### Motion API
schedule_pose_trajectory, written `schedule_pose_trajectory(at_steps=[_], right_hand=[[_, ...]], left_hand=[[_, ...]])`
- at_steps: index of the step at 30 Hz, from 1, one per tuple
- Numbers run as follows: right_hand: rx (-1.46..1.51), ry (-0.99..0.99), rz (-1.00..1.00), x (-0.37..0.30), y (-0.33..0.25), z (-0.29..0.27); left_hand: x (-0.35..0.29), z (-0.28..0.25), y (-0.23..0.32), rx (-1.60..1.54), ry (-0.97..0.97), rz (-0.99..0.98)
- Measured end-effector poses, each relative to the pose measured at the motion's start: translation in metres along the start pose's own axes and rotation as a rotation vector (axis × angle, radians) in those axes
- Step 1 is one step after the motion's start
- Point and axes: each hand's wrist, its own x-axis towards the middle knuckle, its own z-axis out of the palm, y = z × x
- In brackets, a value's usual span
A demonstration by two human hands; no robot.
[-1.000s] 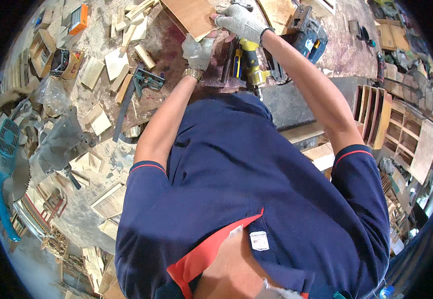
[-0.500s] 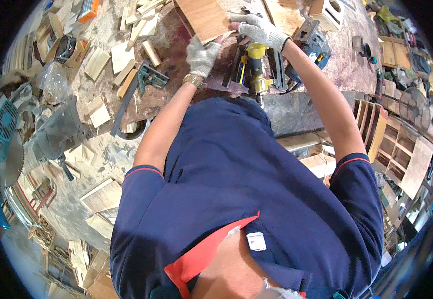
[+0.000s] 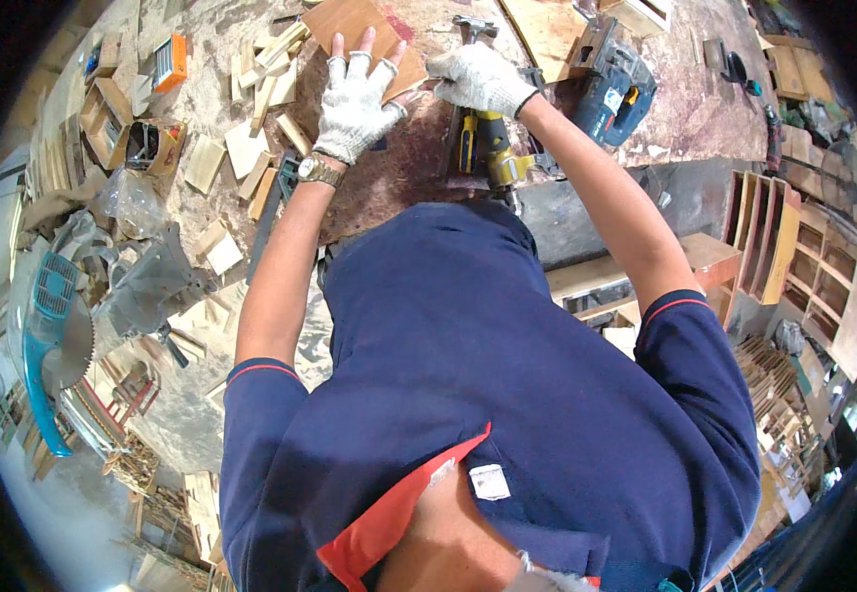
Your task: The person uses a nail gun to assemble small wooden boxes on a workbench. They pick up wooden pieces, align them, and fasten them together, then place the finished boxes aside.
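Observation:
A thin brown wooden board (image 3: 352, 16) lies at the top of the work table, left of centre. My left hand (image 3: 355, 111), in a white fingerless-tipped knit glove, rests flat on it with fingers spread. To the right, my gloved right hand (image 3: 483, 79) is closed round a hammer. The hammer's metal head (image 3: 475, 27) shows just beyond my fist; its handle is mostly hidden by the glove. Just below that fist sits a yellow and black nail gun (image 3: 496, 148), partly covered by my hand and wrist.
A blue jigsaw (image 3: 611, 107) stands right of my right forearm. Pale wood offcuts (image 3: 276, 64) are piled left of the board. An orange box (image 3: 169, 63) sits farther left. At far left is a teal circular-blade saw (image 3: 49, 326). Wooden racks (image 3: 764, 237) stand at right.
Both hands were holding the board's near edge. Now the board lies farther left, with my left hand spread on top. My right hand has left it and closed round the hammer.

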Motion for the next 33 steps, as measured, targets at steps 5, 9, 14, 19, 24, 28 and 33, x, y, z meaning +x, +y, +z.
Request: schedule_pose_trajectory(at_steps=[5,9,14,19,24,28,33], right_hand=[[0.001,0.015,0.008,-0.001,0.001,0.006],[0.012,0.012,0.031,-0.001,0.003,0.008],[0.090,0.001,0.016,-0.005,0.003,0.009],[0.114,0.103,0.001,-0.011,-0.002,0.003],[0.289,0.383,0.405,-0.050,-0.043,0.011],[0.413,0.459,0.521,-0.054,-0.065,0.021],[0.556,0.301,0.629,-0.020,-0.058,0.011]], left_hand=[[-0.005,0.007,-0.006,-0.078,0.075,0.051],[-0.003,0.004,-0.007,-0.080,0.076,0.064],[-0.002,-0.017,-0.016,-0.091,-0.096,0.128],[-0.001,-0.037,-0.039,-0.173,-0.283,0.191],[0.003,-0.039,-0.054,-0.124,-0.322,0.336],[-0.019,-0.036,-0.042,-0.282,-0.036,0.141],[-0.046,0.003,0.010,-0.664,-0.197,-0.761]])
